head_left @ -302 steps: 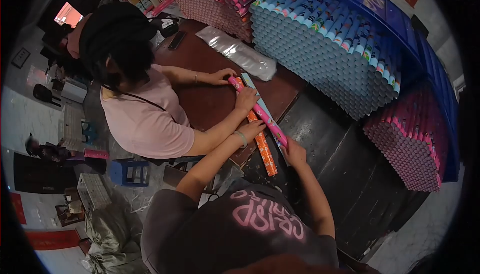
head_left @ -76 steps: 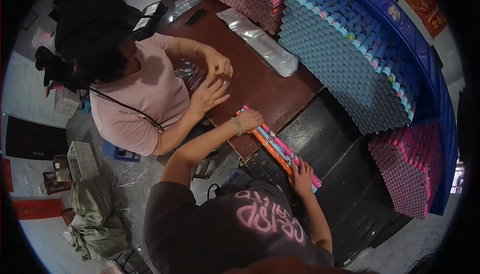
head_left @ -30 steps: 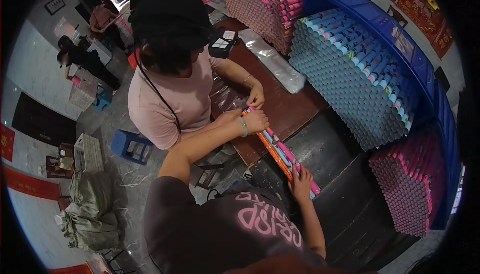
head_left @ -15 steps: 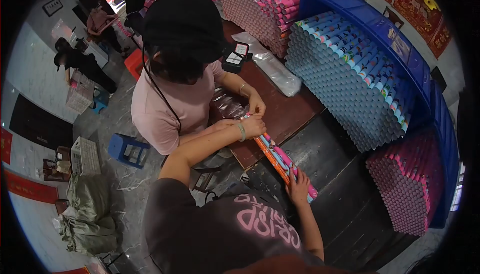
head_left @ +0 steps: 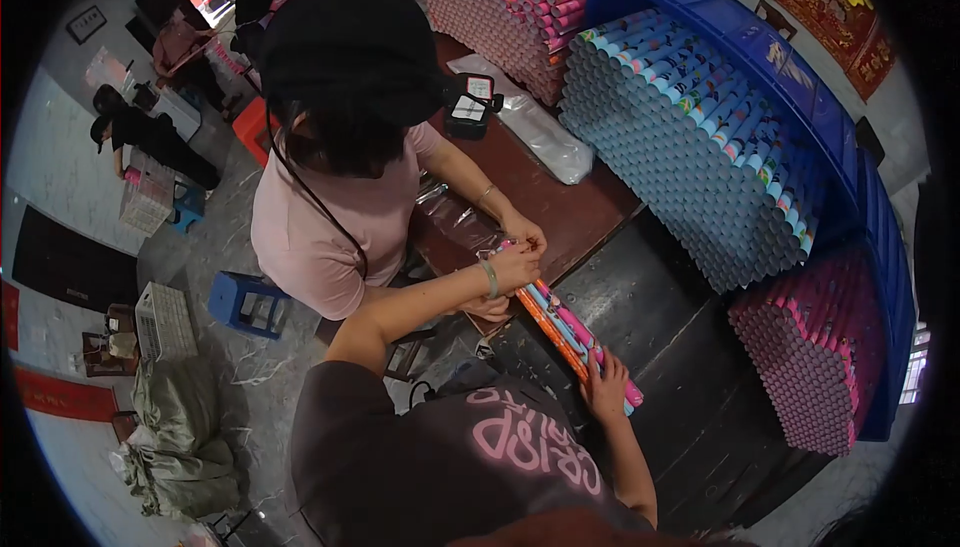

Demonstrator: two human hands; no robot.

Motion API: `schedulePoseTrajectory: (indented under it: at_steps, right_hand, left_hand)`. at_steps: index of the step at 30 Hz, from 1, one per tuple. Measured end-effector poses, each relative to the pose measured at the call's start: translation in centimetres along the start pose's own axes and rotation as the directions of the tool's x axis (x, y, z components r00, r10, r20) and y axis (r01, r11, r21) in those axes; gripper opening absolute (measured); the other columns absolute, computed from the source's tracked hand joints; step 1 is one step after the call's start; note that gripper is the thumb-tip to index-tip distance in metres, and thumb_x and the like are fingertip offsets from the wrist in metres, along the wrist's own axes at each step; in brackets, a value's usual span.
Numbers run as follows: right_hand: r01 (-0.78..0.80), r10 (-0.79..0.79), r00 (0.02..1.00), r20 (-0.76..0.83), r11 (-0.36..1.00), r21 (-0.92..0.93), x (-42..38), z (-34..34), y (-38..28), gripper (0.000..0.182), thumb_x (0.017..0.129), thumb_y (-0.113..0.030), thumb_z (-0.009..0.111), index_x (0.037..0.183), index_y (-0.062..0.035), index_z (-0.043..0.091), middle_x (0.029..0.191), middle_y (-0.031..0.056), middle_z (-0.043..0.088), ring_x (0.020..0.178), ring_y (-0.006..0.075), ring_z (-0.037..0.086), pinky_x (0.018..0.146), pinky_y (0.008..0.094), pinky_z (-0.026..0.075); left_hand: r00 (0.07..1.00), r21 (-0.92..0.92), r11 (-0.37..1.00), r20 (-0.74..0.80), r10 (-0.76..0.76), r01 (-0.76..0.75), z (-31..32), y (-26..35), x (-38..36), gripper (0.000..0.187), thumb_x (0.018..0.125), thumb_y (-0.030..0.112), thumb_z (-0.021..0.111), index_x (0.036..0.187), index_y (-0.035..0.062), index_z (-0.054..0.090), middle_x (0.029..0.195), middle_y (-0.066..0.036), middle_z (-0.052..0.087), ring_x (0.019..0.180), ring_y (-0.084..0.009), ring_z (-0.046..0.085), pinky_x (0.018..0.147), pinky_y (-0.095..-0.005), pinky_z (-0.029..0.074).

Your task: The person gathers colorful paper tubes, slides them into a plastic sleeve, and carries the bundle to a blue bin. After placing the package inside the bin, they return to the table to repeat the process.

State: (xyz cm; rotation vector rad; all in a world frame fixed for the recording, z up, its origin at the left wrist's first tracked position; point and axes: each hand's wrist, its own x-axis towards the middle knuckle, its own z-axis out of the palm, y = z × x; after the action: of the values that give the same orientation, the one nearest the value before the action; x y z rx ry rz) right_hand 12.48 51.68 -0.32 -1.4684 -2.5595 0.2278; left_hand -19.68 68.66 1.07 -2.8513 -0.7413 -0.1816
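Observation:
A bundle of patterned tubes (head_left: pixel 560 325), orange, light blue and pink, lies slantwise over the dark tabletop. My left hand (head_left: pixel 514 268) is closed around its far end, beside a co-worker's hand (head_left: pixel 525 232). My right hand (head_left: pixel 606 388) grips the near end, with the pink and blue tube tips sticking out past the fingers. The co-worker's other hand (head_left: pixel 490 308) is under my left forearm, by the bundle's side. Clear plastic film (head_left: pixel 450 215) lies on the brown table close to the far end. What my left fingers press on is partly hidden.
Blue-patterned tubes (head_left: pixel 690 147) are stacked high in a blue crate (head_left: pixel 745 47). Pink tube stacks stand at the back (head_left: pixel 500 32) and right (head_left: pixel 800 362). A plastic packet (head_left: pixel 545 137) and a black case (head_left: pixel 470 112) lie on the brown table (head_left: pixel 590 212). A blue stool (head_left: pixel 245 302) stands left.
The bundle and both my hands have shifted slightly toward me. The co-worker's one hand has moved along to the bundle's end, the other down below my left forearm.

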Motion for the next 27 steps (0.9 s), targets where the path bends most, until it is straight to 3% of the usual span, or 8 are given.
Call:
schedulePoseTrajectory:
  at_steps: [5, 8, 16, 18, 19, 20, 23, 27]
  right_hand:
    - [-0.089, 0.090, 0.994, 0.059, 0.996, -0.020, -6.1, -0.8, 1.4, 0.072, 0.065, -0.020, 0.068, 0.130, -0.0116, 0.039, 0.131, 0.0189, 0.035, 0.114, 0.0361, 0.038, 0.094, 0.0490, 0.030]
    - [-0.132, 0.135, 0.988, 0.079, 0.991, -0.034, -10.5, -1.2, 2.3, 0.071, 0.065, -0.019, 0.069, 0.130, -0.0109, 0.039, 0.131, 0.0193, 0.035, 0.114, 0.0370, 0.038, 0.093, 0.0496, 0.030]
    - [-0.243, 0.243, 0.961, 0.132, 0.970, -0.019, -18.7, -3.0, 3.8, 0.069, 0.067, -0.021, 0.068, 0.129, -0.0096, 0.040, 0.132, 0.0197, 0.034, 0.114, 0.0369, 0.037, 0.093, 0.0493, 0.030]
    - [-0.257, 0.255, 0.957, 0.139, 0.966, -0.008, -19.4, -3.0, 4.1, 0.069, 0.067, -0.021, 0.068, 0.129, -0.0098, 0.040, 0.132, 0.0194, 0.034, 0.114, 0.0363, 0.037, 0.092, 0.0490, 0.030]
    - [-0.240, 0.240, 0.962, 0.131, 0.971, -0.017, -19.7, -2.9, 4.2, 0.069, 0.066, -0.021, 0.068, 0.129, -0.0100, 0.040, 0.132, 0.0194, 0.034, 0.114, 0.0361, 0.037, 0.092, 0.0490, 0.030]
    - [-0.220, 0.222, 0.967, 0.124, 0.975, -0.026, -19.8, -2.8, 4.4, 0.070, 0.066, -0.021, 0.069, 0.129, -0.0101, 0.040, 0.132, 0.0194, 0.034, 0.113, 0.0360, 0.038, 0.092, 0.0489, 0.030]
    - [-0.197, 0.195, 0.972, 0.134, 0.980, 0.000, -19.8, -3.3, 4.7, 0.072, 0.065, -0.020, 0.069, 0.129, -0.0104, 0.039, 0.130, 0.0201, 0.036, 0.112, 0.0359, 0.039, 0.091, 0.0490, 0.032]
    - [-0.176, 0.174, 0.978, 0.119, 0.984, 0.011, -19.8, -3.3, 4.9, 0.072, 0.065, -0.019, 0.069, 0.129, -0.0106, 0.039, 0.130, 0.0206, 0.036, 0.112, 0.0361, 0.039, 0.089, 0.0494, 0.032]
  left_hand:
    - [0.999, -0.169, 0.986, 0.043, 0.002, 0.006, 1.2, 5.5, 3.0, 0.035, 0.052, 0.024, 0.072, 0.080, 0.0108, 0.057, 0.083, -0.003, 0.059, 0.087, -0.0197, 0.053, 0.072, -0.0324, 0.043]
    - [0.988, -0.261, 0.965, 0.151, 0.033, 0.008, 2.4, 9.3, 5.6, 0.040, 0.051, 0.022, 0.074, 0.086, 0.0096, 0.058, 0.090, -0.005, 0.060, 0.085, -0.0243, 0.058, 0.073, -0.0353, 0.046]
    - [0.978, -0.401, 0.913, 0.149, 0.147, -0.076, 2.9, 16.7, 10.0, 0.053, 0.050, 0.021, 0.077, 0.095, 0.0053, 0.055, 0.099, -0.010, 0.057, 0.093, -0.0257, 0.055, 0.082, -0.0352, 0.043]
    - [0.970, -0.484, 0.875, 0.198, 0.143, -0.030, 2.8, 17.2, 10.1, 0.070, 0.044, 0.027, 0.081, 0.104, 0.0047, 0.051, 0.108, -0.012, 0.052, 0.106, -0.0283, 0.049, 0.092, -0.0369, 0.038]
    - [0.952, -0.473, 0.881, 0.251, 0.174, -0.036, 3.3, 17.5, 9.9, 0.086, 0.047, 0.040, 0.080, 0.117, 0.0031, 0.045, 0.114, -0.014, 0.048, 0.112, -0.0288, 0.044, 0.097, -0.0382, 0.034]
    - [0.949, -0.477, 0.878, 0.258, 0.181, -0.038, 3.5, 18.1, 9.6, 0.086, 0.047, 0.040, 0.080, 0.117, 0.0031, 0.045, 0.114, -0.014, 0.048, 0.112, -0.0288, 0.044, 0.097, -0.0382, 0.034]
    - [0.985, -0.408, 0.908, 0.099, 0.142, -0.090, 2.0, 19.8, 9.1, 0.102, 0.054, 0.062, 0.067, 0.130, 0.0021, 0.035, 0.123, -0.014, 0.045, 0.113, -0.0270, 0.042, 0.099, -0.0411, 0.029]
    - [0.993, -0.515, 0.857, 0.101, 0.067, -0.005, 1.8, 22.3, 10.4, 0.104, 0.056, 0.064, 0.065, 0.133, 0.0028, 0.031, 0.129, -0.014, 0.041, 0.117, -0.0286, 0.040, 0.102, -0.0416, 0.026]
